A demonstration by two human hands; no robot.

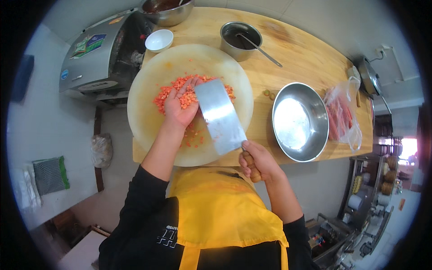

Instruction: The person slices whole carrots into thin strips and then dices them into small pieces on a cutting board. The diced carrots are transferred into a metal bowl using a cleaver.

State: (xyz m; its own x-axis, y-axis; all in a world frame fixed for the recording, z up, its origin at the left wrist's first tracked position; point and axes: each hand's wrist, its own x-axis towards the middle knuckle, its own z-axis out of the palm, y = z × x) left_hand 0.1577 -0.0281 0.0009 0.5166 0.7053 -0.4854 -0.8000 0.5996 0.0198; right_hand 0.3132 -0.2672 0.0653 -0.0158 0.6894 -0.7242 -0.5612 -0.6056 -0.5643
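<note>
Diced carrot (165, 96) lies heaped on a round, pale chopping board (145, 125), with loose bits nearer its front edge. My left hand (183, 106) is palm up at the heap, fingers partly spread, with diced carrot resting in the palm. The wooden handle of a Chinese cleaver (221, 116) is gripped by my right hand (258, 162) at the board's front right. Its broad steel blade lies over the board, tilted towards the upper left, its far end beside my left fingers. The blade hides part of the board and some carrot.
Right of the board stand a steel bowl (300, 155) and a plastic bag (352, 131) of whole carrots, with carrot ends (266, 92) nearby. Behind are a steel pot (233, 50) with a ladle (266, 55), a white bowl (159, 40) and a large steel bowl (168, 17). A metal machine (91, 60) stands left.
</note>
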